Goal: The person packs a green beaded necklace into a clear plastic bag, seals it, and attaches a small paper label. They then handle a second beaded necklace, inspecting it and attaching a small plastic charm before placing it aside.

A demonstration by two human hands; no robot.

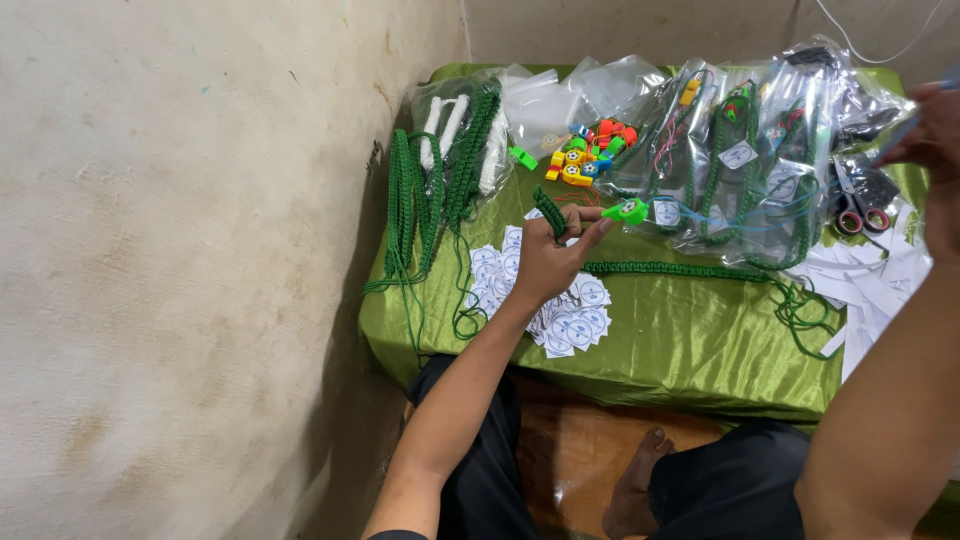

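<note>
My left hand point(553, 258) is raised over the low green-covered table point(690, 345) and pinches the end of a braided green cord point(670, 269) with a green plastic whistle point(627, 211) at its tip. The cord runs right across the cloth to a tangle of thin green string point(805, 310). Under the hand lies a heap of white round stickers point(575, 322). My right hand point(932, 135) is lifted at the right edge of the view, holding a thin pen-like thing point(905, 128); its fingers are partly cut off by the frame.
Bundles of green and white cords point(440, 170) hang over the table's left end. Coloured whistles point(590, 152), clear plastic bags with packed cords point(745, 160), scissors point(860, 205) and white paper slips point(870, 285) lie at the back and right. A wall stands to the left.
</note>
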